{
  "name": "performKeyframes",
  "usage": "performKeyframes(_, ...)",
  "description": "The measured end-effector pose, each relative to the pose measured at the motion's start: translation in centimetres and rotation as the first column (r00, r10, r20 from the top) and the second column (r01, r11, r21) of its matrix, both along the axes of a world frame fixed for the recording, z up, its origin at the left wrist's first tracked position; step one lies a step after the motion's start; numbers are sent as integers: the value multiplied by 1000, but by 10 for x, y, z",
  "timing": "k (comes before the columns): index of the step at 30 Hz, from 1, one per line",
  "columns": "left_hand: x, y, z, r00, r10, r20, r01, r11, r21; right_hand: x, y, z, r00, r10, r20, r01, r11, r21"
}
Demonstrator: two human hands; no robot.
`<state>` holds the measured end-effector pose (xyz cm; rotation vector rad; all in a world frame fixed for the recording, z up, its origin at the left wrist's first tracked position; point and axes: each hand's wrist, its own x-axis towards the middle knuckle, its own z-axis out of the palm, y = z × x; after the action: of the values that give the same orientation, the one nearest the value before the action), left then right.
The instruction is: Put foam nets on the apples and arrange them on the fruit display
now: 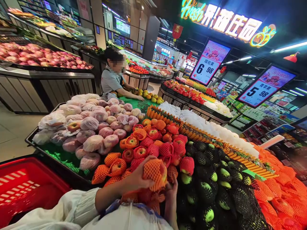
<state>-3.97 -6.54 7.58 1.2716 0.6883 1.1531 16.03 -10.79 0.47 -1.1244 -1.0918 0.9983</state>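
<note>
My left hand (140,177) is closed around an apple in an orange foam net (154,175), raised over the pile in front of my chest. Just to the right of that apple is my right hand (171,190), its fingers pointing up and apart; whether they touch the apple I cannot tell. Beneath and beyond my hands lie red apples in pink and orange foam nets (140,152). Green fruit in black nets (207,188) is heaped beside my right hand.
A red shopping basket (28,188) stands at the lower left. Plastic-wrapped apples (92,123) fill the stand's left side. Across it, a person (112,76) reaches among yellowish fruit (150,95). White-wrapped fruit (208,126) lies behind an orange divider (192,129); price screens (209,62) hang above.
</note>
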Motion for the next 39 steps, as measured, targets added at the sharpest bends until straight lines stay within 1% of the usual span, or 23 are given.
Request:
performKeyframes(2, -15, 20, 12, 988, 150, 30, -150, 988, -25, 13, -2, -17, 997, -55, 54, 54, 998, 11)
performKeyframes(4, -32, 45, 23, 947, 319, -42, -320, 947, -17, 23, -2, -36, 981, -116, 154, 118, 993, -1)
performKeyframes(6, -49, 73, 31, 879, 456, -136, -457, 889, 25, 28, -1, -52, 963, -114, 245, 124, 992, -28)
performKeyframes(9, -73, 118, 33, 752, 621, -223, -622, 780, 71, 27, 1, -67, 944, -109, 312, 122, 992, -22)
performKeyframes(12, -92, 166, 26, 632, 699, -336, -725, 686, 63, 24, 2, -70, 936, -123, 330, 134, 991, -11)
performKeyframes(13, -97, 182, 24, 595, 709, -379, -748, 661, 64, 23, 2, -69, 935, -129, 331, 141, 990, -12)
performKeyframes(15, -104, 214, 19, 492, 718, -493, -790, 606, 95, 23, 2, -67, 934, -132, 332, 147, 989, -21)
performKeyframes(17, -107, 243, 14, 389, 711, -585, -812, 565, 147, 23, 3, -67, 933, -133, 334, 151, 988, -27)
performKeyframes(18, -106, 256, 12, 351, 702, -619, -813, 557, 171, 23, 4, -67, 932, -135, 336, 153, 988, -28)
performKeyframes(20, -103, 281, 8, 294, 671, -681, -808, 555, 198, 23, 4, -67, 932, -138, 336, 158, 987, -33)
performKeyframes(21, -101, 292, 7, 273, 646, -713, -800, 564, 205, 23, 4, -68, 932, -141, 333, 162, 986, -37)
performKeyframes(24, -90, 323, 3, 224, 565, -794, -751, 620, 229, 22, 3, -69, 936, -137, 325, 162, 986, -50)
performKeyframes(26, -83, 341, 1, 199, 536, -821, -709, 657, 257, 22, 2, -69, 935, -136, 327, 163, 985, -56)
performKeyframes(28, -78, 356, -1, 168, 520, -838, -683, 674, 282, 21, 2, -68, 933, -141, 330, 172, 983, -66)
performKeyframes(31, -74, 376, -6, 133, 450, -883, -655, 709, 263, 19, 1, -62, 929, -151, 339, 185, 980, -70)
performKeyframes(33, -74, 386, -11, 129, 370, -920, -636, 742, 210, 18, 1, -59, 927, -154, 343, 187, 980, -65)
performKeyframes(35, -74, 396, -16, 127, 305, -944, -624, 764, 163, 17, 0, -56, 924, -159, 349, 195, 978, -71)
performKeyframes(37, -74, 404, -20, 105, 296, -950, -622, 764, 169, 16, -1, -56, 916, -173, 361, 213, 974, -74)
performKeyframes(39, -75, 409, -24, 91, 320, -943, -625, 756, 196, 15, -2, -58, 908, -185, 376, 228, 971, -73)
